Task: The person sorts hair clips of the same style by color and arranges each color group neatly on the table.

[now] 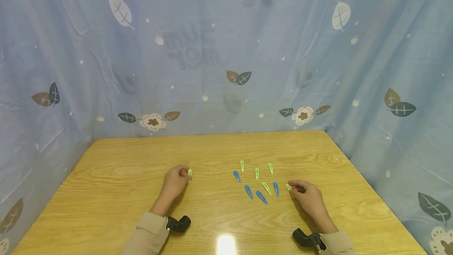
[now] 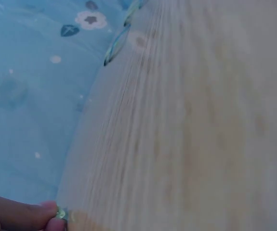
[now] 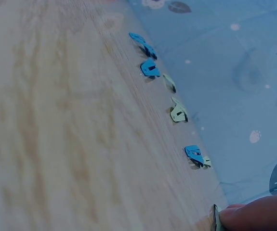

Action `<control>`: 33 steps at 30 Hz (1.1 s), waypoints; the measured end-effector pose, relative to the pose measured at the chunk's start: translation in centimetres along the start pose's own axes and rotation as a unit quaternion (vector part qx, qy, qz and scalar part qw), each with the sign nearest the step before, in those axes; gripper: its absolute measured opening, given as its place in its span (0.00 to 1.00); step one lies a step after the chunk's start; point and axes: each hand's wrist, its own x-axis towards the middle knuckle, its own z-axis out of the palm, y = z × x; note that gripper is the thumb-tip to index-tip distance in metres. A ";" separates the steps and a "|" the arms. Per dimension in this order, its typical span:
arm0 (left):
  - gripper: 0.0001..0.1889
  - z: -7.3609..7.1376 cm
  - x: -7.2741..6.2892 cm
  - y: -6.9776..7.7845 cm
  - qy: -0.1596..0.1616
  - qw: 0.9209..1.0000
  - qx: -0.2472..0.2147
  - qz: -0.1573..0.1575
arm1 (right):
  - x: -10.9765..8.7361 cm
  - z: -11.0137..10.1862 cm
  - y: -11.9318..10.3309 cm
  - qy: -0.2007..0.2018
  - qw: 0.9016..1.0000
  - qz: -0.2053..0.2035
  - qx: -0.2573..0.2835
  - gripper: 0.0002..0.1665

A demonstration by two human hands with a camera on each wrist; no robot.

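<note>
My left hand (image 1: 175, 182) is left of the table's middle and pinches a light green snap hair clip (image 1: 190, 173) between thumb and fingers. In the left wrist view, only the end of that hair clip (image 2: 61, 213) shows past the fingertips. On the right, my right hand (image 1: 308, 197) grips another green hair clip (image 1: 288, 187) by its lower part. The right wrist view has this hair clip (image 3: 216, 219) edge-on at the fingertips. Between the hands lie several loose clips, among them a blue clip (image 1: 249, 192) and a green clip (image 1: 266, 188).
The clips lie spread on a wood-grain table (image 1: 212, 148), nearer the right hand. A blue patterned curtain (image 1: 201, 50) hangs behind the table and along both sides. Black wrist mounts (image 1: 178, 224) sit on both forearms. Light glares off the front edge.
</note>
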 end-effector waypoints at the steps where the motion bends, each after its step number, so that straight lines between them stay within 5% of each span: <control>1: 0.15 -0.1 0.1 0.0 -0.006 1.000 0.006 -0.002 | -0.1 0.1 0.0 0.000 1.000 0.001 0.001 0.15; 12: 0.16 -0.2 0.4 0.0 -0.028 0.999 0.018 -0.025 | -0.3 0.1 0.0 -0.004 1.000 0.002 -0.001 0.15; 23: 0.14 -0.6 0.5 -1.8 -0.037 0.998 -0.023 0.045 | 0.1 -0.8 -0.3 -0.003 1.000 0.000 -0.013 0.16; 33: 0.12 -0.6 0.5 -2.6 -0.038 0.996 0.014 0.078 | 0.1 -0.1 -0.5 0.003 1.000 0.003 -0.016 0.16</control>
